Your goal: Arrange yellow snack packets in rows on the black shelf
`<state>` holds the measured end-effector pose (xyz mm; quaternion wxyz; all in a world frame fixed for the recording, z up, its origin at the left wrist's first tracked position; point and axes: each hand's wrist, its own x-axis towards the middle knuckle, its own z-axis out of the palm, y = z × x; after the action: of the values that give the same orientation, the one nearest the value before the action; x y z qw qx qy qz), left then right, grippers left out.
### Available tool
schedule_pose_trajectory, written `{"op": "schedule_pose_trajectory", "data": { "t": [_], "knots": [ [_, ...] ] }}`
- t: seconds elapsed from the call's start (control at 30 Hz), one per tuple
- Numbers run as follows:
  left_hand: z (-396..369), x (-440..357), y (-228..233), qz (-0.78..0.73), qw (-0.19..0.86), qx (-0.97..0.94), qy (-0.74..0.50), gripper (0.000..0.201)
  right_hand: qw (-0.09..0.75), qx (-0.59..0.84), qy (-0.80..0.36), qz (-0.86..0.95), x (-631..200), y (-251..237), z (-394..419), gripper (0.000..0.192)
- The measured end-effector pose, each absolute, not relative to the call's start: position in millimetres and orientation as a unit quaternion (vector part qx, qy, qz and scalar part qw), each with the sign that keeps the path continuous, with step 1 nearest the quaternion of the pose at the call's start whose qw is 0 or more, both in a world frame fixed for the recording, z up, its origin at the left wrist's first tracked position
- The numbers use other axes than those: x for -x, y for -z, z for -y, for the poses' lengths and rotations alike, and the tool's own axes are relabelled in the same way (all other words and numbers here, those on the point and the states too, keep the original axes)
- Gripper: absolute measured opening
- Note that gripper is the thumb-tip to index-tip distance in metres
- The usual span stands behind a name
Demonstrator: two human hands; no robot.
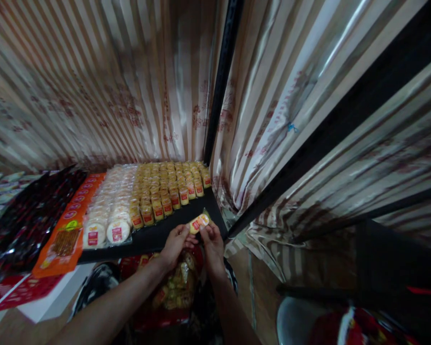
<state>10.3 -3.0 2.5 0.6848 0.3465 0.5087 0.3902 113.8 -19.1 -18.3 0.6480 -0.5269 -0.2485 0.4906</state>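
Observation:
Between my two hands is a small wrapped snack [198, 223] with a yellow body and a red label. My left hand [177, 243] pinches its left end, and my right hand [211, 237] grips its right end. Below my hands, a bag of similar yellow wrapped snacks [181, 280] rests near my lap. Just beyond my hands, rows of the same yellow snacks [167, 203] stand on a black shelf [147, 237]. Left of them are rows of round white packaged crackers [118, 232].
An orange snack packet [62, 239] and a pile of dark shiny packets [28, 215] lie farther left. Black metal posts [221, 81] rise at the shelf corner before striped curtains [147, 96]. A grey round container [296, 316] stands at lower right.

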Motion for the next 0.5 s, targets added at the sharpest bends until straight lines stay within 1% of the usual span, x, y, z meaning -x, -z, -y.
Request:
{"op": "schedule_pose_trajectory", "data": {
  "t": [0.1, 0.17, 0.23, 0.33, 0.43, 0.5],
  "knots": [
    [-2.9, -24.6, -0.2, -0.488, 0.701, -0.336, -0.397, 0.036, 0.649, 0.556, -0.449, 0.261, -117.1, 21.7, 1.6, 0.049],
    [-12.5, -33.2, 0.6, -0.508, 0.688, -0.344, -0.388, 0.03, 0.647, 0.568, -0.416, 0.294, -122.9, 21.3, -12.5, 0.05],
    [-25.8, -41.5, 1.0, -0.556, 0.64, -0.366, -0.383, 0.026, 0.638, 0.583, -0.373, 0.337, -130.3, 19.9, -27.8, 0.05],
    [-49.2, -52.4, 0.4, -0.604, 0.521, -0.44, -0.411, 0.03, 0.61, 0.612, -0.307, 0.398, -141.7, 18.8, -49.8, 0.05],
    [-73.7, -60.3, -2.6, -0.58, 0.426, -0.534, -0.444, 0.036, 0.592, 0.626, -0.255, 0.44, -150.3, 19.7, -66.5, 0.049],
    [-89.3, -63.8, -6.0, -0.549, 0.404, -0.583, -0.443, 0.043, 0.582, 0.626, -0.236, 0.462, -154.2, 20.7, -74.0, 0.048]
  ]
}}
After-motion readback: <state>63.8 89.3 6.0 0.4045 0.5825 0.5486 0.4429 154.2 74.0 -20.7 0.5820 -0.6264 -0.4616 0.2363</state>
